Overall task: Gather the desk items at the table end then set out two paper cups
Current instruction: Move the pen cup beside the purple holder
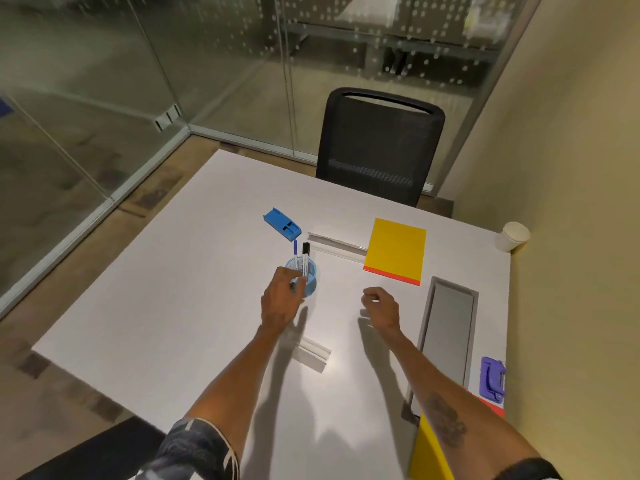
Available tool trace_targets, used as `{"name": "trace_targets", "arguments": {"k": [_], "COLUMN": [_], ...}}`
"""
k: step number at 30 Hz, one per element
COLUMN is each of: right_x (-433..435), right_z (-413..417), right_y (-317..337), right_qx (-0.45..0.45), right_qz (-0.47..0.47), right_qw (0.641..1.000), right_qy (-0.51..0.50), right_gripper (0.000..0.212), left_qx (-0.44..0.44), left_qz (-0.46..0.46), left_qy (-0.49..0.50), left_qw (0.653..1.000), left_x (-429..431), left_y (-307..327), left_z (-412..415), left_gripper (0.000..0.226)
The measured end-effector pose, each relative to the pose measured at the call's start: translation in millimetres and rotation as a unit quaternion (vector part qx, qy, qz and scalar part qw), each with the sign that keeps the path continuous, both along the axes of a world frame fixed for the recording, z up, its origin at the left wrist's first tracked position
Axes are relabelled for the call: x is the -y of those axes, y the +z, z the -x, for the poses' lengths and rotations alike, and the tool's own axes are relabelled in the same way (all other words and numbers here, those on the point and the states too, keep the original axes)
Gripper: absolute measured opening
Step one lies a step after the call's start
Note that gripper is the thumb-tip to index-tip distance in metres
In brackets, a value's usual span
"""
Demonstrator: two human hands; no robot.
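Note:
On the white table (173, 306), my left hand (280, 299) grips two markers (303, 261), one blue-capped and one black-capped, their caps pointing up. They stand over a blue mesh pen cup (308, 278) just beyond my fingers. My right hand (381, 306) hovers above the table with its fingers loosely curled and nothing in it. A yellow notepad (396, 249) with a red edge lies beyond that hand. A blue plastic holder (281, 224) rests farther back. A white paper cup (513, 236) stands at the far right corner by the wall.
A black mesh chair (377, 147) stands at the far end. A grey cable hatch (448, 327) runs along the right side, with a purple stapler (492, 379) near it. Two white strips (337, 245) (313, 351) lie on the table. Glass walls enclose the left side.

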State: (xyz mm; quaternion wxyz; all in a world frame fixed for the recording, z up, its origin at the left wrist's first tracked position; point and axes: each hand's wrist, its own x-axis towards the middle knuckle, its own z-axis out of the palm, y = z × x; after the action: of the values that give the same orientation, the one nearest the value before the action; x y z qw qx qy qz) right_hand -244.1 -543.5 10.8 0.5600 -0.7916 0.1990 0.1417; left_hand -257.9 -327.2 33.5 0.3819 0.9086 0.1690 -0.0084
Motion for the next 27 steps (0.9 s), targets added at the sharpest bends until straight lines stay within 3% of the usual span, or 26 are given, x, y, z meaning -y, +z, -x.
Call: {"name": "trace_targets", "arguments": {"k": [13, 18, 24, 27], "right_x": [-72, -93, -112, -118], "right_z": [-46, -60, -71, -74], "right_y": [-22, -34, -46, -49], "right_qx": [-0.004, -0.029, -0.09, -0.098], "right_qz": [0.005, -0.026, -0.063, -0.078], "right_qw": [0.998, 0.999, 0.994, 0.992], "right_qy": [0.056, 0.031, 0.014, 0.003], "right_gripper": [0.028, 0.026, 0.012, 0.015], "left_qx": [-0.049, -0.067, -0.09, -0.115], "left_qz": [0.059, 0.063, 0.121, 0.147], "left_qy": [0.125, 0.109, 0.088, 0.074], "left_qw": [0.989, 0.99, 0.985, 0.98], "left_x": [-34, -49, -56, -56], "left_y": [-29, -40, -49, -53], "left_z": [-34, -55, -72, -76], "left_gripper": [0.037, 0.035, 0.039, 0.04]}}
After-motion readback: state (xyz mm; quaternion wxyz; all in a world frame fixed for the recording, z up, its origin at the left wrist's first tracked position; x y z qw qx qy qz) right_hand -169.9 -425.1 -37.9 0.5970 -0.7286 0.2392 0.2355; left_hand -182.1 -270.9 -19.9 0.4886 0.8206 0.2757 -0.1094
